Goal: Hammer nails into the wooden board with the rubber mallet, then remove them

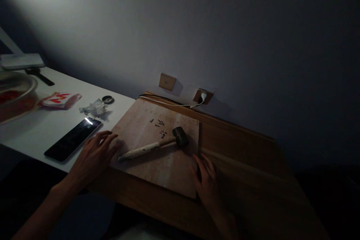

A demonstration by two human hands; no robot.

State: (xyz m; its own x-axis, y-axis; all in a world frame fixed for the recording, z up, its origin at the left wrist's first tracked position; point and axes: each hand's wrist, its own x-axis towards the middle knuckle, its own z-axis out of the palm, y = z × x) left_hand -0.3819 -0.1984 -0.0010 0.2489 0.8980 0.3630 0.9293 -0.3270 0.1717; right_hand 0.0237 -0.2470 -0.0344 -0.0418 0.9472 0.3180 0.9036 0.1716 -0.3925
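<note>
A square wooden board (165, 170) lies on the brown wooden table. Across it rests a mallet with a dark head (180, 137) and a pale, worn handle (142, 151). Several small screws or nails (161, 122) are scattered on the board behind the mallet; their exact kind is too small to tell. My left hand (97, 150) is at the board's left edge, fingers apart and holding nothing. By the right edge, my right hand (206, 178) has its fingers apart and its fingertips at the board's side.
On the white table (120, 107) at left are a smartphone (73, 138), a crumpled clear wrapper (97, 108), a roll of dark tape (107, 99), a red-and-white packet (60, 100) and a metal bowl (33, 84). A white plug (203, 97) sits in the wall socket, its cable running behind the board.
</note>
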